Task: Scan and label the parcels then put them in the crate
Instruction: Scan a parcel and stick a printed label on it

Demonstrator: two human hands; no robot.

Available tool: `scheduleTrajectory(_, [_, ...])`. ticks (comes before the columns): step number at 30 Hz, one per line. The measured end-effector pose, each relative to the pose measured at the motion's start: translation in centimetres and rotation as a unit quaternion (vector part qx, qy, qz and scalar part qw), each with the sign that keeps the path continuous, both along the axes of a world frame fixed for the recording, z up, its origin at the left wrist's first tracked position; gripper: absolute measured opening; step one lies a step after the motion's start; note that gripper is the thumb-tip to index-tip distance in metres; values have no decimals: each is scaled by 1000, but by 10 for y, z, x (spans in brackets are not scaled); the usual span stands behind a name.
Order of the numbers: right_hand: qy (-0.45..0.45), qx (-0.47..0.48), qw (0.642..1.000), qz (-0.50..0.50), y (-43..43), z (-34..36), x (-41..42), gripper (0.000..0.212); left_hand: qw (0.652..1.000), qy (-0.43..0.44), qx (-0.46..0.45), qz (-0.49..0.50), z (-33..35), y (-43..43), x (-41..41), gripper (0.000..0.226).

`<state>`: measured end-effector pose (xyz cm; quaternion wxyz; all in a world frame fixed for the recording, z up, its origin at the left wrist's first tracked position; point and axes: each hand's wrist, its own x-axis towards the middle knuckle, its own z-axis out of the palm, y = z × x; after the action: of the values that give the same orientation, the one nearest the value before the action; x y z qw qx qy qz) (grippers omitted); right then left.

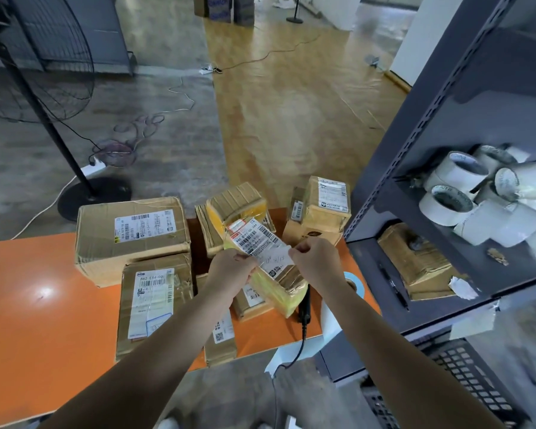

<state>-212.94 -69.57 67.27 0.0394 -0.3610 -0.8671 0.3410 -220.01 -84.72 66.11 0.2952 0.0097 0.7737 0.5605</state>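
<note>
Parcel (280, 292) in yellow tape sits tilted over the orange table (44, 289). Its near end is above the black scanner (304, 308), which shows only as a handle and cord. I cannot tell whether the parcel rests on the boxes beneath or is held clear of them.

The left hand (232, 267) grips the parcel's left edge with fingers curled, their tips hidden behind the white label (260, 243). The right hand (314, 261) pinches the label's right end between thumb and finger. Whether that end is stuck down or lifted is unclear, and the print is too small to read apart from the barcodes.

Other boxes (130, 233) crowd the table around the hands. The forearms cover parts of two of them, and one is almost wholly under the held parcel. A blue roll (355, 281) peeks out just beside the right wrist, mostly hidden.

On the right stands a grey shelf (446, 119), its far side cut off by the frame. It holds white tape rolls (464, 187), blurred at the edge. Below it is the black crate (464, 373), blurred and cut off, so its inside cannot be seen. A fan (44, 72) stands to the left, partly out of frame.
</note>
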Motion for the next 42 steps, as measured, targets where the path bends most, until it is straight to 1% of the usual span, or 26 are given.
scheduleTrajectory(3, [4,-13,999,-29,-6,-3,4,17,997,60,-29,-41,-7,0,-4,19])
scheduleTrajectory(6, [7,-24,998,-53,-13,-6,8,18,986,129,-62,-89,-11,0,-6,16])
scheduleTrajectory(8, [15,-36,997,-74,-17,-6,9,20,967,197,-98,-132,-14,0,-8,13])
scheduleTrajectory(11, [9,-42,994,-100,-24,-7,11,19,935,278,-120,-183,-17,-1,-12,8])
scheduleTrajectory(14, [-4,-41,992,-121,-32,-10,10,18,899,344,-133,-234,-22,-2,-14,15])
scheduleTrajectory(17, [-23,-38,990,-135,-36,-13,10,23,872,382,-147,-267,-25,-3,-17,21])
scheduleTrajectory(22, [-44,-33,987,-151,-35,-13,6,20,839,425,-155,-302,-27,-1,-21,28])
scheduleTrajectory(25, [-59,-20,987,-148,-34,-13,5,19,798,460,-198,-334,-26,0,-21,31])
scheduleTrajectory(27, [-80,5,988,-134,-35,-12,6,21,776,475,-223,-349,-26,-2,-22,33])
scheduleTrajectory(29, [-120,46,985,-112,-34,-9,6,30,762,488,-233,-356,-26,-4,-21,34])
scheduleTrajectory(32, [-189,101,974,-78,-31,-4,5,41,759,500,-224,-351,-26,-3,-22,35])
scheduleTrajectory(35, [-207,132,967,-73,-30,-4,4,50,764,493,-217,-356,-26,0,-25,34])
scheduleTrajectory(37, [-213,135,964,-82,-31,-4,4,55,761,491,-212,-367,-26,3,-26,40])
scheduleTrajectory(39, [-227,136,961,-86,-31,-5,4,57,751,492,-212,-385,-27,4,-26,49])
scheduleTrajectory(41, [-228,124,962,-89,-28,-5,5,55,742,494,-215,-400,-29,4,-26,50])
scheduleTrajectory(42, [-224,118,963,-87,-26,-5,6,52,749,489,-206,-397,-31,4,-27,47])
